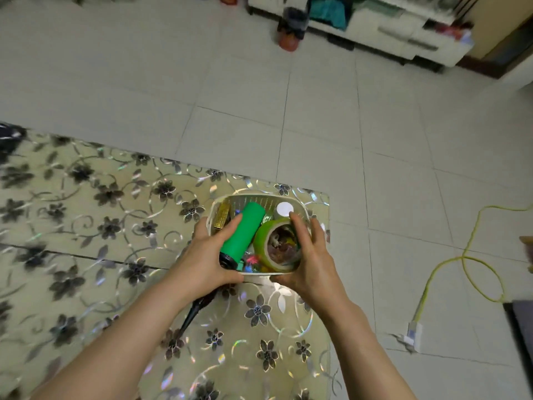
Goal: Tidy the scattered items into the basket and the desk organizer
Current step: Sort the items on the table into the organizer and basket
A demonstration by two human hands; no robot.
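A small white basket (256, 198) sits near the right end of the flower-patterned table (95, 215). Inside it lie a green cylinder with a black end (243, 230), a wide green tape roll (264, 233), a white round cap (285, 209), a gold perforated piece (222, 216) and small colourful bits. My left hand (206, 255) grips the basket's left side, its index finger lying on the green cylinder. My right hand (310, 258) grips the right side, fingers curled over the rim against the tape roll. The desk organizer is not in view.
A thin black pointed object (193, 311) lies on the table under my left wrist. The table's right edge runs just beside the basket. On the tiled floor to the right lie a yellow cable (464, 256) and a white plug (413, 332). White furniture (383, 27) stands far back.
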